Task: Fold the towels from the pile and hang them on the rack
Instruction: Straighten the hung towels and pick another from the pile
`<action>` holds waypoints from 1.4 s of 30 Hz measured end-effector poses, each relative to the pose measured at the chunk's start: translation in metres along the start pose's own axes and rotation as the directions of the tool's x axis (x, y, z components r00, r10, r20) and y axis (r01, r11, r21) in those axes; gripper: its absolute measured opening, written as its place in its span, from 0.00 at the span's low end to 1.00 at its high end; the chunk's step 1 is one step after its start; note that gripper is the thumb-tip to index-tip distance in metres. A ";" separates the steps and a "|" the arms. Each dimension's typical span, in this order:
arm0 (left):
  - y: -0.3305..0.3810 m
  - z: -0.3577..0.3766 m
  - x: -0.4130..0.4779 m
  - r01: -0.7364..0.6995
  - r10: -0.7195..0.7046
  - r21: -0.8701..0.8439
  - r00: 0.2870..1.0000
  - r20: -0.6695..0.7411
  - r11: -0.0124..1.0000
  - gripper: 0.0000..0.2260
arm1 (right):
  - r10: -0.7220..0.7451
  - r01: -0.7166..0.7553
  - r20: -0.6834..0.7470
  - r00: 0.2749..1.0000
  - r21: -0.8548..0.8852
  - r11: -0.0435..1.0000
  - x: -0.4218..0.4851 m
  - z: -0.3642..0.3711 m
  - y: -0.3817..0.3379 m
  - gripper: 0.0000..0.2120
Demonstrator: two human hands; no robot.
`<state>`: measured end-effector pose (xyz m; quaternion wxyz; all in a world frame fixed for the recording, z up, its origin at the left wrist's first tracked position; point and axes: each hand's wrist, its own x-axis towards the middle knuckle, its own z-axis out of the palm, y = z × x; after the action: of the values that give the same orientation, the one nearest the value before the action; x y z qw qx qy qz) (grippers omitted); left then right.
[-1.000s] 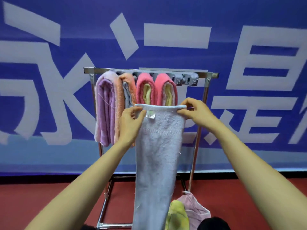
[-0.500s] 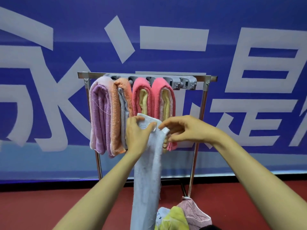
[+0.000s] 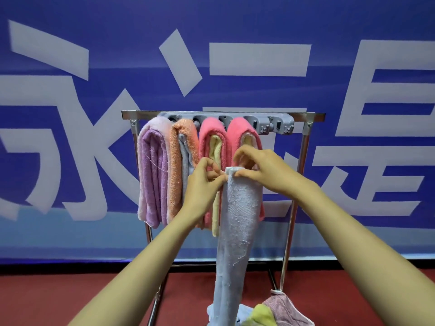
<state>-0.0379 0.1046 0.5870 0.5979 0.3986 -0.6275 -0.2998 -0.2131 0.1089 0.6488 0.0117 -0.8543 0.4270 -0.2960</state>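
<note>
A pale blue towel (image 3: 237, 222) hangs lengthwise in front of me, folded narrow. My left hand (image 3: 203, 184) pinches its top left corner. My right hand (image 3: 263, 169) grips the top edge from the right, fingers curled over it. Behind stands the metal rack (image 3: 299, 161) with a grey hook strip (image 3: 273, 124). On it hang a purple towel (image 3: 153, 175), an orange towel (image 3: 176, 165) and two pink towels (image 3: 211, 130) with yellow inside. The pile (image 3: 275, 311) of pink, yellow and blue towels lies on the floor at the bottom right.
A blue banner (image 3: 70, 137) with large white characters fills the wall behind the rack. The floor (image 3: 47, 300) is red. The right end of the hook strip holds no towel.
The towel was spread wide between both hands a second ago. My hands have come together and the towel is now folded to half its width, held higher in front of the pink towels.
</note>
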 end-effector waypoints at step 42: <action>-0.044 0.006 -0.023 0.154 -0.106 -0.269 0.977 0.187 0.951 0.10 | 0.013 -0.043 0.113 0.994 0.270 0.962 0.011 0.004 0.023 0.10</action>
<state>-0.0381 0.1015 0.5377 0.5718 0.3227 -0.5993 -0.4580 -0.2224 0.0846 0.6443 0.1565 -0.8536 0.3930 -0.3041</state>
